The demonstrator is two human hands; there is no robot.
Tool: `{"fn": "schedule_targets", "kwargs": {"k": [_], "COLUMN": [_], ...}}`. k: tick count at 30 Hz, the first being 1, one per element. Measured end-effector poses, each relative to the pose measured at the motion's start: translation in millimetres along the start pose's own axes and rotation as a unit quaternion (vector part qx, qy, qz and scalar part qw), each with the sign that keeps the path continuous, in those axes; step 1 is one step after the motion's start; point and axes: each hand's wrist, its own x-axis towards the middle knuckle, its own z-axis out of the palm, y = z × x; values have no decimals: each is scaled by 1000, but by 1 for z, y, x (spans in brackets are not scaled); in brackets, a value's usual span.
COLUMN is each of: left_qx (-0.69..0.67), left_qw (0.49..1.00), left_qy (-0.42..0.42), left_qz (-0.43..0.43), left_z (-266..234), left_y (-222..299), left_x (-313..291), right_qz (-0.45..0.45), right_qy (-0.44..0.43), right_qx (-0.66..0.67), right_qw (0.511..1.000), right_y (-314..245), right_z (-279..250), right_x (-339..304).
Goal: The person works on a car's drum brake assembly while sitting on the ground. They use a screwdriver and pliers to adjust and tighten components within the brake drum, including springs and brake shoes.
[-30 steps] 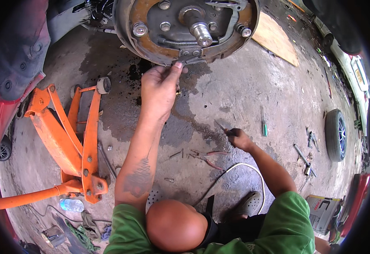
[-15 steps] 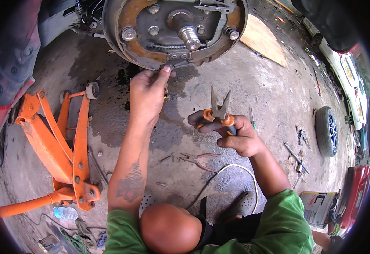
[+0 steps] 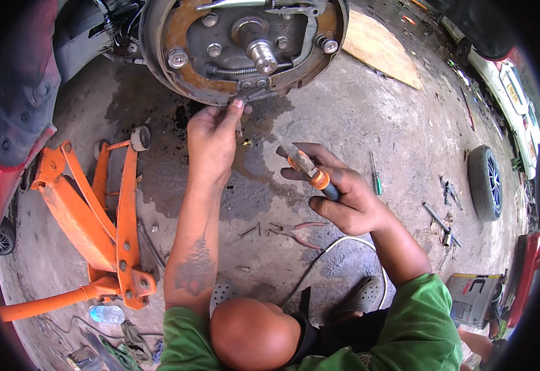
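A drum brake assembly (image 3: 191, 80) with rusty brown brake shoes, springs and a protruding spindle (image 3: 262, 55) hangs at the top. At its bottom edge my left hand (image 3: 213, 139) is closed, the thumb pressed on a small dark metal piece (image 3: 256, 94) that touches the backing plate. What the fingers behind do is hidden. To the right and lower, my right hand (image 3: 350, 198) is closed round pliers (image 3: 320, 178) with orange and dark handles. Their jaws point up and left, clear of the brake, and look edge-on.
An orange floor jack (image 3: 84, 229) stands at left, with a plastic bottle (image 3: 106, 314) below it. Red-handled pliers (image 3: 307, 235), a pale hose (image 3: 369, 247) and a screwdriver (image 3: 377, 176) lie on the concrete. At right are a wheel (image 3: 485, 183) and a wrench (image 3: 441, 224).
My right hand has turned the pliers, whose spread jaws earlier faced me and now look edge-on. My left hand stays at the brake's lower edge. The whole view has shifted slightly.
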Motion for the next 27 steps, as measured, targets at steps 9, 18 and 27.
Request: {"fn": "schedule_targets", "kwargs": {"k": [9,18,27], "left_qx": [2,27,61], "left_qw": [1000,999,998], "left_qy": [-11,1,-2], "left_qz": [-6,18,24], "left_z": [-1,2,-2], "left_y": [0,3,3], "left_x": [-1,-2,2], "right_qz": [86,257,265], "right_qy": [72,145,171], "right_qx": [-2,80,87], "right_qw": [994,952,945], "right_y": [5,31,30], "right_z": [5,22,39], "right_x": [6,24,41]}}
